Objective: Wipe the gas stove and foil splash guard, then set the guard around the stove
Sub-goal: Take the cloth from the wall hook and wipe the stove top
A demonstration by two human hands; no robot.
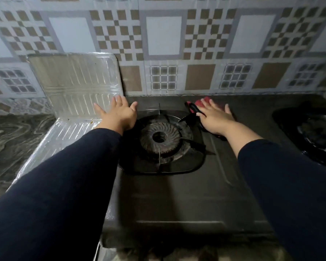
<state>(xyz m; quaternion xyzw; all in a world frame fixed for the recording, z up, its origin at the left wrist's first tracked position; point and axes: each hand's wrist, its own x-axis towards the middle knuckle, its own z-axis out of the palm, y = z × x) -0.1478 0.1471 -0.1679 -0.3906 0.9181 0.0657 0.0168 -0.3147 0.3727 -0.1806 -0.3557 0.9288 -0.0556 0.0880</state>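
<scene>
A dark single-burner gas stove sits on a marbled stone table against a wall of checkered tile. Its top is a dull, smudged sheet of metal; the round burner lies toward the wall side, ringed by a black pan support.

To the left of the stove stands the foil splash guard: a thin, shiny, ribbed sheet with rounded corners. One panel is upright against the wall, and a second panel lies flat on the table along the stove's left edge. Small brownish specks show near the fold.

The person's left hand, in a dark sleeve, is at the stove's back left corner, fingers spread wide and flat, touching the lower edge of the upright panel and gripping nothing.

The right hand lies at the stove's back right corner, palm down, fingers spread over a red and black cloth pressed beneath it.

To the right of the stove, at the frame's edge, a second dark burner is partly in view.
</scene>
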